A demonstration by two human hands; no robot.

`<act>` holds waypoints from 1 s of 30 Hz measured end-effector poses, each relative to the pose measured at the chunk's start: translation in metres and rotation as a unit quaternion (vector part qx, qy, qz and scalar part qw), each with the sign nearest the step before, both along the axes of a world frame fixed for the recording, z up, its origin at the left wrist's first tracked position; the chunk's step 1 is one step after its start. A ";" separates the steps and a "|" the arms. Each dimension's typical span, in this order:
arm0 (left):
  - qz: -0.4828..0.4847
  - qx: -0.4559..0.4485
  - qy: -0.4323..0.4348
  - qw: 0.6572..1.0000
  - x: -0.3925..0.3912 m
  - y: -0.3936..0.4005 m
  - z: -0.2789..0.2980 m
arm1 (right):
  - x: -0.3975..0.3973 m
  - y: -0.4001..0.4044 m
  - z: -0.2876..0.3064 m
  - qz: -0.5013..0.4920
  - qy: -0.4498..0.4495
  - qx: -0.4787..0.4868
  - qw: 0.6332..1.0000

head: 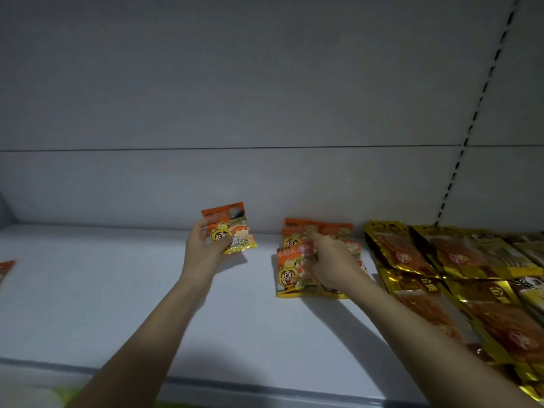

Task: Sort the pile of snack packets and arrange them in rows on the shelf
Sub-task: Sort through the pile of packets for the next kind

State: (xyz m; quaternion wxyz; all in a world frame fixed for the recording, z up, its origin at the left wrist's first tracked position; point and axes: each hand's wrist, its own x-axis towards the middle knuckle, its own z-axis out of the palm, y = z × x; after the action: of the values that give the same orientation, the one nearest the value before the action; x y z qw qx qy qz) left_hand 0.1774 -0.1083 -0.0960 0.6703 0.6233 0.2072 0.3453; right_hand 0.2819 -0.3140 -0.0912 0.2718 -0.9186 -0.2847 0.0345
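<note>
Orange packets [297, 260] lie overlapped in a row on the shelf [117, 290]; your right hand [329, 260] presses them flat, fingers extended, likely squaring them. Your left hand [206, 245] grips another packet [232, 231], ready to add. Gold packs [456, 260] sit just right.

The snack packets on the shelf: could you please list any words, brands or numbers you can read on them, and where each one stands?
None can be read with certainty.
Orange packet in the left hand: print blurred; only a cartoon face shows.
Orange packets under the right hand: red characters along the top, too blurred.
Gold packets: large gold characters and round red logos, too blurred.
</note>
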 end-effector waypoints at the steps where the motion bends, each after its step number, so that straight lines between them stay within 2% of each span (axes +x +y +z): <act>1: 0.001 -0.002 -0.004 1.000 -0.002 0.001 0.001 | -0.003 0.003 -0.005 0.003 -0.029 -0.035 0.999; 3: -0.004 0.001 -0.005 1.000 -0.005 0.001 -0.001 | -0.008 0.007 -0.008 -0.012 -0.112 -0.101 0.989; 4: -0.007 0.005 0.000 1.000 -0.007 0.000 -0.003 | -0.009 0.010 -0.006 -0.017 -0.142 -0.093 0.985; 6: -0.016 0.006 0.008 1.000 -0.010 -0.001 -0.004 | -0.017 0.021 0.006 0.004 -0.144 -0.005 0.990; 8: -0.026 0.002 0.011 1.000 -0.015 0.000 -0.004 | -0.028 0.038 0.022 0.044 -0.060 0.100 0.992; 11: -0.035 0.013 0.014 0.999 -0.031 0.009 -0.002 | -0.051 0.076 0.035 0.082 0.092 0.180 0.976; 19: 0.004 0.048 0.049 0.998 -0.127 0.109 0.011 | -0.109 0.201 0.014 0.111 0.242 0.284 0.921; 22: 0.075 0.065 0.092 0.991 -0.169 0.168 0.011 | -0.136 0.248 0.004 0.117 0.261 0.285 0.915; 27: 0.226 0.069 0.169 0.957 -0.235 0.282 -0.016 | -0.168 0.316 -0.008 0.127 0.283 0.259 0.915; 30: 0.313 0.139 0.304 0.889 -0.263 0.336 -0.031 | -0.181 0.346 -0.015 0.129 0.289 0.243 0.917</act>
State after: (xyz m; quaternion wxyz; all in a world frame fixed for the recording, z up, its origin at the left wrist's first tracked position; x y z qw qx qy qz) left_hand -0.0855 0.2274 -0.1271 0.3380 0.6874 0.5353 0.3559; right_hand 0.1008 0.0324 -0.1058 0.5502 -0.7294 -0.3095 0.2635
